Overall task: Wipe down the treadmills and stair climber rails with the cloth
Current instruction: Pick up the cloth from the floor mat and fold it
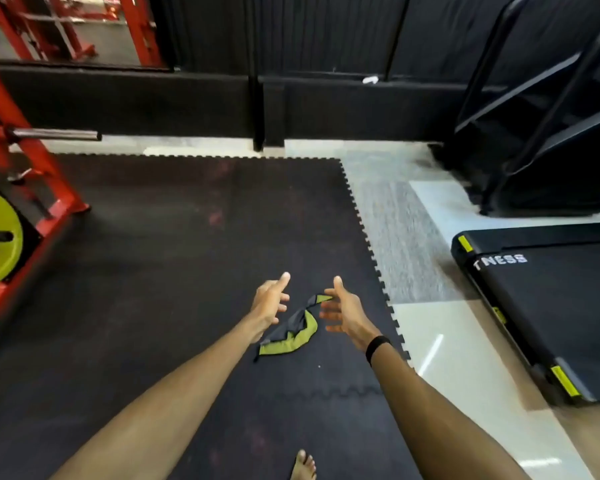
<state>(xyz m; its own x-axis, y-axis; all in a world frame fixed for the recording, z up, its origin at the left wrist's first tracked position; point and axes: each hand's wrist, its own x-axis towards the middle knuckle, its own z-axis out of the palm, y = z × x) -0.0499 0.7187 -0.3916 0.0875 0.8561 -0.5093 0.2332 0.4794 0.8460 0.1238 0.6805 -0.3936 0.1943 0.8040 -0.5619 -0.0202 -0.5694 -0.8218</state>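
Bare foot on black mat, left hand and right hand with fingers spread, holding nothing, green-grey cloth between them, whether airborne or on the mat unclear, treadmill right, stair climber beyond, red rack left

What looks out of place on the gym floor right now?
The crumpled grey and lime-green cloth shows against the black rubber floor mat between both open hands, neither gripping it. Whether it lies there or is falling is unclear. The black treadmill stands apart to the right.
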